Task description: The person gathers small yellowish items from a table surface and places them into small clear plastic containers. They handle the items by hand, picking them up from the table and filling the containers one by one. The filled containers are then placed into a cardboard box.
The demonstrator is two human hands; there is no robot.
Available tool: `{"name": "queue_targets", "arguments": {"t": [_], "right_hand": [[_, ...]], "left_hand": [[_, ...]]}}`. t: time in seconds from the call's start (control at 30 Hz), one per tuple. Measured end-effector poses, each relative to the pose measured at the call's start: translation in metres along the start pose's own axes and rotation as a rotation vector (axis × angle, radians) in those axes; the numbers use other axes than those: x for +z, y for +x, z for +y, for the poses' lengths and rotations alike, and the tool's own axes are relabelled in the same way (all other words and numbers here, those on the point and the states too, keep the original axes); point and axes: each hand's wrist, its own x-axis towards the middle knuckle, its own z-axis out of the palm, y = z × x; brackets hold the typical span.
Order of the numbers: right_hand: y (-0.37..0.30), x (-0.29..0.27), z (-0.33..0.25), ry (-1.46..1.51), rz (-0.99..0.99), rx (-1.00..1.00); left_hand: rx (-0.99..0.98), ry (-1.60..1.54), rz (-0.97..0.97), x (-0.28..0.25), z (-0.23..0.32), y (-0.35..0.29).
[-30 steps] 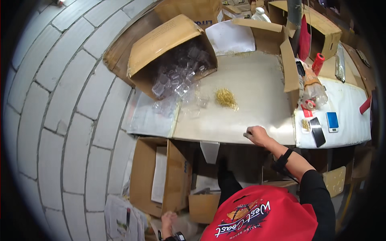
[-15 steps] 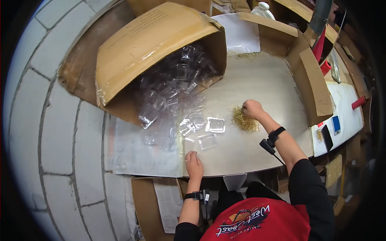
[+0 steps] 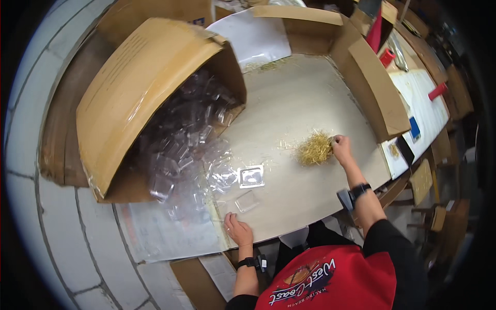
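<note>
My right hand (image 3: 341,148) is closed, its fingertips pressed at the right edge of a loose heap of thin gold strands (image 3: 314,149) on the table. Whatever sits between those fingers is too small to make out. My left hand (image 3: 239,230) rests near the table's front edge, fingers slightly apart and holding nothing. Just beyond it a clear flat plastic piece (image 3: 247,201) lies on the tabletop. Farther off is a clear rectangular plastic case (image 3: 251,176), beside a jumble of similar clear cases (image 3: 188,129) spilling from a tipped cardboard box (image 3: 150,72).
Cardboard walls (image 3: 372,82) border the table (image 3: 305,93) at the back and right. A white sheet (image 3: 250,36) leans at the back. On the right side surface lie a blue object (image 3: 414,127), a dark flat object (image 3: 404,149) and red rolls (image 3: 438,91).
My right hand has shifted from the top of the gold heap to its right edge. The heap now sits farther right of the clear cases, with stray strands left behind. The whole view has turned.
</note>
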Motion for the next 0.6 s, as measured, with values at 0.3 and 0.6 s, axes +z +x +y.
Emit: {"name": "queue_targets", "arguments": {"t": [0.3,0.6], "right_hand": [[0.017,-0.021,0.004,0.311,-0.01,0.052],[0.009,-0.035,0.034,0.287,-0.087,0.146]], "left_hand": [[-0.015,0.097,0.038,-0.002,0.0,0.004],[-0.002,0.127,0.003,0.0,0.015,0.011]]}}
